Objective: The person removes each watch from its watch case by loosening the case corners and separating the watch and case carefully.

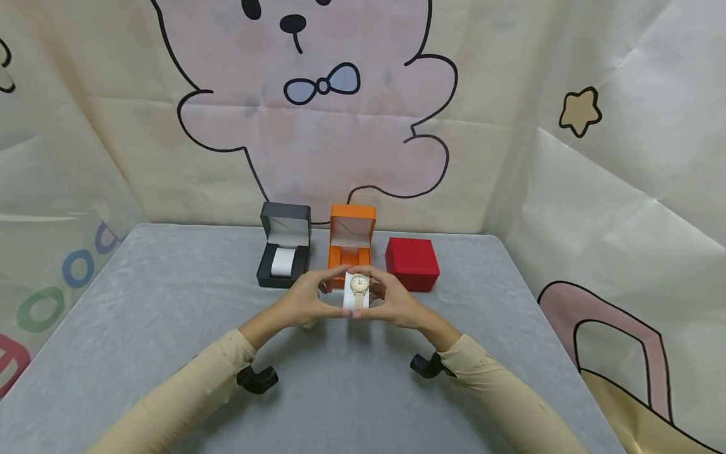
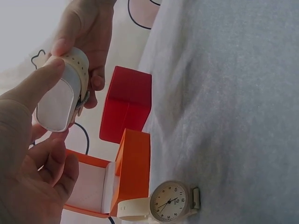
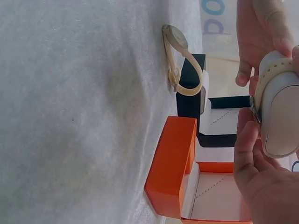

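Note:
A cream-strapped watch (image 1: 359, 285) is wrapped round a white cushion (image 1: 348, 301), its dial facing up toward the head camera. My left hand (image 1: 306, 296) and right hand (image 1: 399, 302) hold the cushion from either side, thumbs at the near edge and fingers at the far edge. The strap (image 2: 77, 63) with its row of holes runs round the cushion in the left wrist view. Just behind the hands stands the open orange watch box (image 1: 353, 233), partly hidden by them. A second cream watch (image 2: 169, 201) lies on the table near my left hand.
An open dark grey watch box (image 1: 286, 224) with a white cushion (image 1: 282, 261) inside stands left of the orange one. A closed red box (image 1: 413, 263) is to its right. A grey cloth (image 1: 351, 391) covers the table; a printed curtain (image 1: 499, 75) hangs behind.

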A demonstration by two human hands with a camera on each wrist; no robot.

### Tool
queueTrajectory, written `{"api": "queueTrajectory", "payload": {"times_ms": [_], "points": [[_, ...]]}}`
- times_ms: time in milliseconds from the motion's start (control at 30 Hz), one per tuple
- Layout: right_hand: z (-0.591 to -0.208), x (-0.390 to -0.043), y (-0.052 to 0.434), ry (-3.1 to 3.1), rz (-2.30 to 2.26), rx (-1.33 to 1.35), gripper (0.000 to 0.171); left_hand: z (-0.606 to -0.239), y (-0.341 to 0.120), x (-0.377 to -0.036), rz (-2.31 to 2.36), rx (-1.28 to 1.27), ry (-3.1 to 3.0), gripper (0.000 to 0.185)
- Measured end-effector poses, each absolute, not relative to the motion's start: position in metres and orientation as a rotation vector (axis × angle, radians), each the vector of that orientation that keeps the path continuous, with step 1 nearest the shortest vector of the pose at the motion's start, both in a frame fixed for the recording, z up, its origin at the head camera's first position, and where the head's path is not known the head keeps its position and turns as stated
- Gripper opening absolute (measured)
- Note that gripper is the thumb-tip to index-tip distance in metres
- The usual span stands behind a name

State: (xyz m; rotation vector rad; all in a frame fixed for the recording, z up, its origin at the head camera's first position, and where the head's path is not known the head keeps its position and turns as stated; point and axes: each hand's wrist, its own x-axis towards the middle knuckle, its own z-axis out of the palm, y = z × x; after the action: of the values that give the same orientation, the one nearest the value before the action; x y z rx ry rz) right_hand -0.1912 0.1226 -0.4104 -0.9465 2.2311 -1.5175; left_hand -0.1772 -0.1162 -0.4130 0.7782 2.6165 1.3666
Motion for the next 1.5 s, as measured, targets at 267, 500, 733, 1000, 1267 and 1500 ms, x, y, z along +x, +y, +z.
{"api": "queueTrajectory", "payload": {"times_ms": [267,500,733,1000,1267,1500], "points": [[-0.41,-0.191,0.122,2.25,-1.502,-0.876,0.069,-0.416,-0.117,-0.177,1.423,0.692,2.586,0.081],[-0.412,-0.187,0.117,2.153,-1.584,-0.81,0.07,-0.417,-0.115,-0.175,1.435,0.66,2.614,0.082],[-0.411,-0.188,0.116,2.128,-1.614,-0.827,0.069,-0.417,-0.115,-0.177,1.401,0.687,2.66,0.081],[-0.412,-0.187,0.116,2.123,-1.579,-0.856,0.07,-0.423,-0.118,-0.177,1.458,0.717,2.639,0.08],[-0.415,-0.187,0.117,2.03,-1.641,-0.81,0.073,-0.425,-0.122,-0.179,1.508,0.739,2.585,0.078],[-0.415,-0.19,0.117,1.948,-1.671,-0.817,0.069,-0.424,-0.122,-0.181,1.486,0.775,2.591,0.079]]}}
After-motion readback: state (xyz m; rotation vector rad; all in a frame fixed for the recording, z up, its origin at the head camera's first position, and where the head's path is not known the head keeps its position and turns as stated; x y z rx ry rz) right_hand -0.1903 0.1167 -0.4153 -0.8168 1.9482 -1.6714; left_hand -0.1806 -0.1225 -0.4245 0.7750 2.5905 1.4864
